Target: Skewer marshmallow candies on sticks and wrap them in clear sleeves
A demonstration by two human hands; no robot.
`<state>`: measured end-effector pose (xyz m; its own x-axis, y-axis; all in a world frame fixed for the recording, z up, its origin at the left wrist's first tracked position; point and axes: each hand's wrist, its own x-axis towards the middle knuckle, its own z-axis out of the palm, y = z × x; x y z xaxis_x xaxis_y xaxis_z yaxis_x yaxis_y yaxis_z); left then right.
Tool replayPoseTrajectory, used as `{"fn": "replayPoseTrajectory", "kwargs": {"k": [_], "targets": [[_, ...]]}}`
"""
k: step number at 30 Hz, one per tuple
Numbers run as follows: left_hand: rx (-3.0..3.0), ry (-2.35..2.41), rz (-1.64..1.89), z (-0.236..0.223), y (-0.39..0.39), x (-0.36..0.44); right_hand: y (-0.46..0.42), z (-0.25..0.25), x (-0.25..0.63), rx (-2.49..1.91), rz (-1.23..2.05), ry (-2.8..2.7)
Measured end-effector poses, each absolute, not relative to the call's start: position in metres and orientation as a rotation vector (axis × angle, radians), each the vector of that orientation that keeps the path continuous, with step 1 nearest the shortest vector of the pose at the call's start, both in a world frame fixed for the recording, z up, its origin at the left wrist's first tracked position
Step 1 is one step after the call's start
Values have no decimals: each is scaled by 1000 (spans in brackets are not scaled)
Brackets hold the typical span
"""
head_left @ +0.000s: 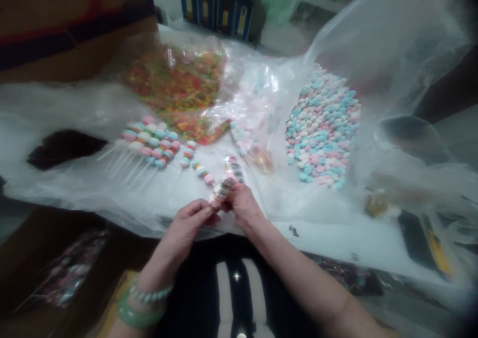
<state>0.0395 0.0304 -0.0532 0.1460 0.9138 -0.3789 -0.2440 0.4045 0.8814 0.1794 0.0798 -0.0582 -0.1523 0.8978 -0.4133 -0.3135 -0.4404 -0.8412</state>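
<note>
Both hands meet at the near edge of the surface (321,233), wrists angled inward: the left hand (196,212) and right hand (241,198) have fingers clamped on one wrapped candy skewer (221,192). Two short candy rows (187,154) lie just beyond, with bare plastic sheet (179,186) nearer the left hand.

The head view looks from the wearer's own head, forward and steeply down past the chest of the striped top (242,298) to the left hand (192,217) and right hand (243,202). It sits above and behind them, about arm's reach away, with both forearms entering from the bottom. The wide view takes in the table (298,211) around and beyond the hands, reaching the blue-backed row (215,10) behind it at the top.
</note>
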Motion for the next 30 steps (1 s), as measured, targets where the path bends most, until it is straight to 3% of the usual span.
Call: {"fn": "replayPoseTrajectory", "kwargs": {"k": [5,11,14,20,30], "targets": [[674,1113,1036,-54,33,42,72,-57,185,-1295,1686,-659],[768,1109,884,-47,33,31,72,-43,201,-1328,1503,-1153],[780,1100,846,-45,33,31,75,-39,203,-1209,1696,-1212],[677,1106,900,-47,34,34,73,-40,198,-1281,1872,-1188],[356,1237,1019,-59,40,33,73,-45,199,-1314,1637,-993]]}}
